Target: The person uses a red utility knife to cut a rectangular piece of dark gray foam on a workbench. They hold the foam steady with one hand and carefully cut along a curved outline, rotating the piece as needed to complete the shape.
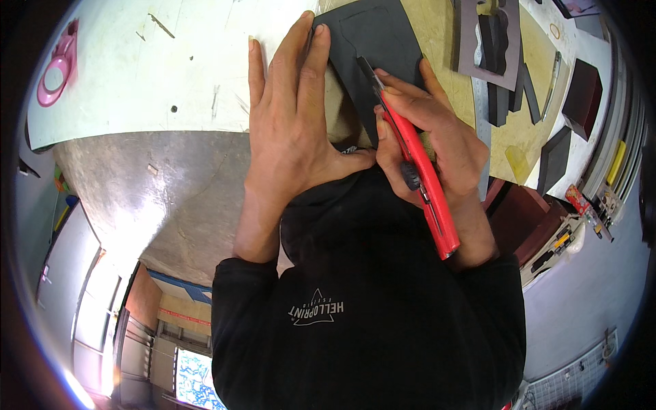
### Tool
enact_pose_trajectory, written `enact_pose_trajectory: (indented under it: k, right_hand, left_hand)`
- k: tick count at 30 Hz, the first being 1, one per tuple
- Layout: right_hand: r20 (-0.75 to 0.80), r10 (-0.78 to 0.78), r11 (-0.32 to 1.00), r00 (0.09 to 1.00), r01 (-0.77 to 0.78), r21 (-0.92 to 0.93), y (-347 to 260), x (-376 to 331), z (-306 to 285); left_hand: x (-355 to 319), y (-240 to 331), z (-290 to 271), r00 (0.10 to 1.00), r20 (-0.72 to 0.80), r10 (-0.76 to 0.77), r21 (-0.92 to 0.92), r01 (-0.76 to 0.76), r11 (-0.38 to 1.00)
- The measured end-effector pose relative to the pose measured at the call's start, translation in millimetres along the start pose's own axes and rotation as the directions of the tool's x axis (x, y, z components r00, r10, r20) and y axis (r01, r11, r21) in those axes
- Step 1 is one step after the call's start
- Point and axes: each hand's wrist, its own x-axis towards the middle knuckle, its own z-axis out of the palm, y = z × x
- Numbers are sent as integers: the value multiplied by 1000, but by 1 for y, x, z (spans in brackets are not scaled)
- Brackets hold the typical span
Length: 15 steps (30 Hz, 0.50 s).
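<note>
1. Two hands are working on a dark foam sheet (372, 41) that is lying on the workbench (137, 75).
2. Flat and open, the left hand (290, 130) is pressing the sheet's left edge down.
3. Closed around a red utility knife (418, 174), the right hand (427, 137) is resting its blade tip on the sheet.
4. Dark foam offcuts (502, 61) are lying well to the right.

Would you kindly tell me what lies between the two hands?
In the head view, only the black sheet shows between the left hand and the right hand.
</note>
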Motion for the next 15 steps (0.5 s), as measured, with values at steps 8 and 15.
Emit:
enact_pose_trajectory:
  k: [8, 15]
  right_hand:
    - [85, -31, 1000, 996, 31, 1, 7, 2, -11]
    - [135, -45, 999, 990, 42, 26, 12, 0, -19]
  left_hand:
    - [3, 0, -2, 997, 21, 68, 67, -69, 995]
    - [6, -1, -6, 996, 59, 72, 49, -75, 996]
